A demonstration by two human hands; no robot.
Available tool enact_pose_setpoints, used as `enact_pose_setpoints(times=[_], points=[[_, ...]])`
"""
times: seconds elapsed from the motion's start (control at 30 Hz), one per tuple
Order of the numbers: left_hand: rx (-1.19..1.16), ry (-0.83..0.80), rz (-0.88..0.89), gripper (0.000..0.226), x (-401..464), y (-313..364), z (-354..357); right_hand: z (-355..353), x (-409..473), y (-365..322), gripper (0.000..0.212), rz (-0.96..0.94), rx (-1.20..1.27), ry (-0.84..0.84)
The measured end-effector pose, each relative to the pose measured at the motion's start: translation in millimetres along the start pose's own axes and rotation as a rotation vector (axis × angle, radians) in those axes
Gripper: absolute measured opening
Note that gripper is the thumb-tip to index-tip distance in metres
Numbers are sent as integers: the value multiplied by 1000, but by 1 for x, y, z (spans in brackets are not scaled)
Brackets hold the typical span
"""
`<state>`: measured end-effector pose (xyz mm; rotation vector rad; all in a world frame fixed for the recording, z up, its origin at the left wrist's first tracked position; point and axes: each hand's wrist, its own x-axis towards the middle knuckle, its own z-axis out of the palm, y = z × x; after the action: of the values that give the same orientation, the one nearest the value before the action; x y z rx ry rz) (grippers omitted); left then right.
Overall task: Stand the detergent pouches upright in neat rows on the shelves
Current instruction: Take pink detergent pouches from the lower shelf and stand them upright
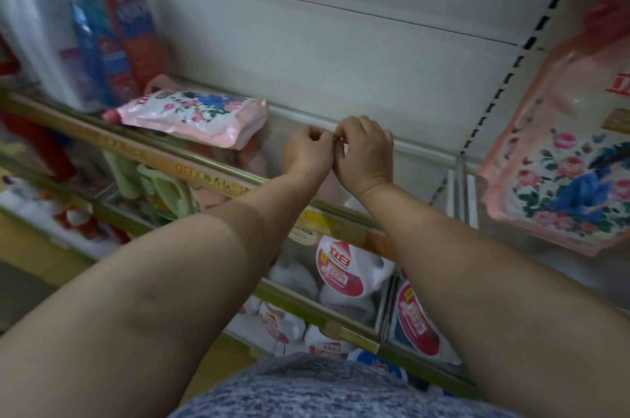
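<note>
White shelf back panel (324, 52) fills the upper middle of the frame. At right a pink floral pouch (559, 158) stands upright. At centre left another pink pouch (194, 117) lies flat on the shelf rail (112, 145), not yet stood up. Left hand (306, 148) and right hand (366, 151) meet fingertip to fingertip, curled; whether they pinch anything is unclear.

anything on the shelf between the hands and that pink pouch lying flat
Nothing visible does. The left hand and right hand are fingertips together over bare shelf; the flat pink pouch lies to their left with open shelf between.
</note>
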<state>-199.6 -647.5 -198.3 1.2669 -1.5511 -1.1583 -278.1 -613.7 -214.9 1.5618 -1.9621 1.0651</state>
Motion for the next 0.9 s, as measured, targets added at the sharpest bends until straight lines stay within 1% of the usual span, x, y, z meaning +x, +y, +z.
enact_pose_setpoints(times=[0.13, 0.23, 0.33, 0.43, 0.5, 0.57, 0.67, 0.77, 0.9], points=[[-7, 59, 4, 10, 9, -9, -32, 20, 8, -28, 16, -62, 43, -20], [-8, 118, -21, 9, 18, -15, -56, 36, 14, -49, 15, -56, 77, -103], [0, 182, -43, 5, 28, -22, -77, 50, 17, -71, 23, -92, 119, -102], [15, 237, -78, 4, 40, -29, -97, 63, 22, -91, 24, -124, 139, -108], [-7, 272, -111, 11, 48, -33, -109, 69, 26, -101, 21, -126, 148, -138], [-43, 297, -163, 20, 56, -36, -121, 75, 31, -108, 18, -135, 126, -209], [-102, 300, -233, 22, 68, -41, -134, 84, 38, -115, 26, -137, 74, -309], [-114, 298, -271, 21, 78, -43, -142, 93, 44, -122, 33, -134, 52, -346], [-87, 281, -296, 36, 93, -45, -149, 107, 54, -130, 43, -112, 26, -421]])
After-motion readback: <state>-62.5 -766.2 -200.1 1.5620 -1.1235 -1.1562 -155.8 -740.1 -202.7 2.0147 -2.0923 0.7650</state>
